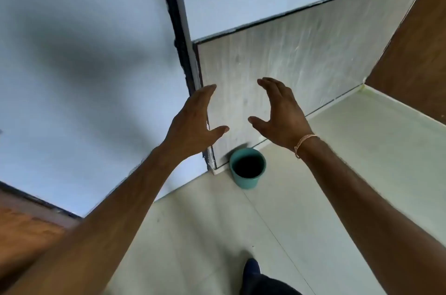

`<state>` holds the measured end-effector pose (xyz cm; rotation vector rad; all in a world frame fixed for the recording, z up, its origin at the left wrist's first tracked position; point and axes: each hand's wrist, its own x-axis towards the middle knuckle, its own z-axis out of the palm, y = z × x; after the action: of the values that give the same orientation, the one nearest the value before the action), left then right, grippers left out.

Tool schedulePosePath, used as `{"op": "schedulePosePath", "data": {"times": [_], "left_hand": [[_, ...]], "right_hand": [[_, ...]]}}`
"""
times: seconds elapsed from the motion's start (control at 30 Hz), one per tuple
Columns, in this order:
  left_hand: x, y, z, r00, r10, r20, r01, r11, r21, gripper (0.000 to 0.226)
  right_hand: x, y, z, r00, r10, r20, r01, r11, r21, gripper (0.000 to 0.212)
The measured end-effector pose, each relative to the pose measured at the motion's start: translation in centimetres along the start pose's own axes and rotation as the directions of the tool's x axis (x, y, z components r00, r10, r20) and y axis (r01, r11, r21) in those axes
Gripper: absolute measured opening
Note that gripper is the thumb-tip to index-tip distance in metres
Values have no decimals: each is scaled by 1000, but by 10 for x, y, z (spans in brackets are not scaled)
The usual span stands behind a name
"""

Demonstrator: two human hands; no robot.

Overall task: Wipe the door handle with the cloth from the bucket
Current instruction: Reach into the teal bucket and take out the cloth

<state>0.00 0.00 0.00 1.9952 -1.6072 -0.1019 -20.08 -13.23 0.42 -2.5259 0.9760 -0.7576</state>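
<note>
Teal bucket (247, 168) upright on floor, mouth upward, both hands' fingers spread, empty

- The bucket (247, 167) was teal, and its inside showed black.
- The floor (313, 198) was pale cream with thin grey joint lines.
- The wall (84, 41) looked light blue-grey.
- A grey, streaky tile panel (289, 58) sat behind.
- The wrist thread (304, 142) showed orange-tan.
- The shoe (252, 270) was dark navy.
</note>
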Motion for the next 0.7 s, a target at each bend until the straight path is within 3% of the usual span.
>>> {"op": "schedulePosePath", "data": {"times": [0.37,0.7], "left_hand": [[113,-57,109,956,-144,256,178,977,-116,96],[203,-168,259,844,-238,481,394,883,-256,83]], "right_hand": [[88,117,91,948,212,235,-226,974,31,88],[124,220,220,783,452,427,-469,880,-71,85]]}}
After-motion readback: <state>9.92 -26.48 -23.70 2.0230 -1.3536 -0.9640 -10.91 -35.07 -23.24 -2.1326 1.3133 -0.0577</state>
